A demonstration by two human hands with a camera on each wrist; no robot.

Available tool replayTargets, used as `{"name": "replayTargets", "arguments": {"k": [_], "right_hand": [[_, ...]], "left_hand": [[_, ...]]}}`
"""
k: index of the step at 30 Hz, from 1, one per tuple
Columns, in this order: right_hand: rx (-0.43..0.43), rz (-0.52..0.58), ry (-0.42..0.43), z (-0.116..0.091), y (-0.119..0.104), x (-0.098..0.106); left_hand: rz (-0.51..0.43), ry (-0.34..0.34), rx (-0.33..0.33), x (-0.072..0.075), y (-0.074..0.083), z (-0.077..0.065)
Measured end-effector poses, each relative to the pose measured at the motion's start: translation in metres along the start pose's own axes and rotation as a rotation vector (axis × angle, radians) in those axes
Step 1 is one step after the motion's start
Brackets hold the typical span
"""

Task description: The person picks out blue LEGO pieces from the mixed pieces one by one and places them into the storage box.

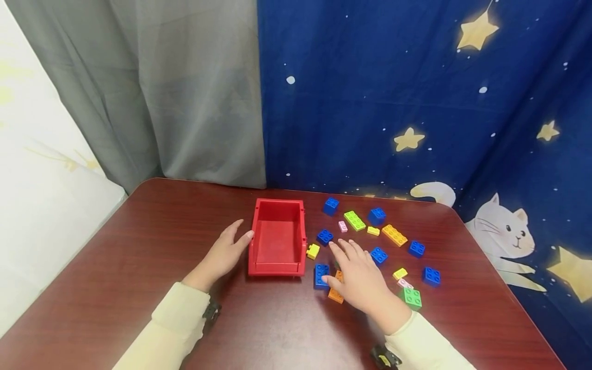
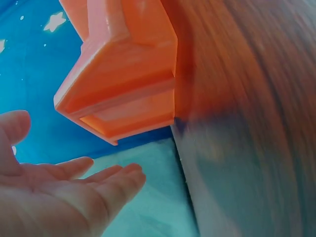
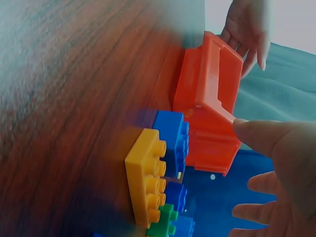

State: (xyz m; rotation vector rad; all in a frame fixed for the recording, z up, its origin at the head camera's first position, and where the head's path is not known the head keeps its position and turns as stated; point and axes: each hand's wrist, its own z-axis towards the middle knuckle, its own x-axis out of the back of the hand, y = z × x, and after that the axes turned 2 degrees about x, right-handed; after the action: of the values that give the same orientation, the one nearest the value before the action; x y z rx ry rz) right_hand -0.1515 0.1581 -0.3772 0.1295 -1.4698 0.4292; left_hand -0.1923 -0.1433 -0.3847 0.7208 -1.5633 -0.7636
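Observation:
A red plastic bin (image 1: 276, 270) stands on the table, its inside bare in the head view. Close to its left wall is my left hand (image 1: 224, 258), fingers extended and holding nothing; the left wrist view shows a gap between fingers and bin. My right hand (image 1: 359, 281) hovers over toy building bricks right of the bin, fingers spread, grasping nothing. Under its thumb side lie a long blue brick (image 1: 319, 277) and an orange brick (image 1: 335, 295), partly hidden by the hand. Just beyond the fingertips sits a smaller blue brick (image 1: 325, 237); a yellow brick (image 1: 313, 251) lies against or near the bin.
Several more bricks spread to the right, among them a lime brick (image 1: 354, 220), an orange-yellow brick (image 1: 394, 235), a green brick (image 1: 411, 298) and a blue brick (image 1: 431, 276). Curtains (image 1: 203, 103) hang behind the table's (image 1: 268, 329) back edge.

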Motion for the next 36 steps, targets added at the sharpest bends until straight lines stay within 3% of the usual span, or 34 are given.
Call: {"name": "replayTargets", "arguments": {"k": [6,18,36], "right_hand": [[0.008,0.005,-0.023,0.001,-0.005,-0.003],[0.060,-0.008,-0.031,0.006,-0.016,-0.007],[0.077,-0.083,-0.074,0.014,-0.022,-0.024]], "left_hand": [[-0.094,-0.012,0.060,-0.003,0.001,0.006],[-0.193,0.008,0.088,-0.008,0.001,0.017],[-0.237,-0.004,0.137,-0.011,0.002,0.026]]}}
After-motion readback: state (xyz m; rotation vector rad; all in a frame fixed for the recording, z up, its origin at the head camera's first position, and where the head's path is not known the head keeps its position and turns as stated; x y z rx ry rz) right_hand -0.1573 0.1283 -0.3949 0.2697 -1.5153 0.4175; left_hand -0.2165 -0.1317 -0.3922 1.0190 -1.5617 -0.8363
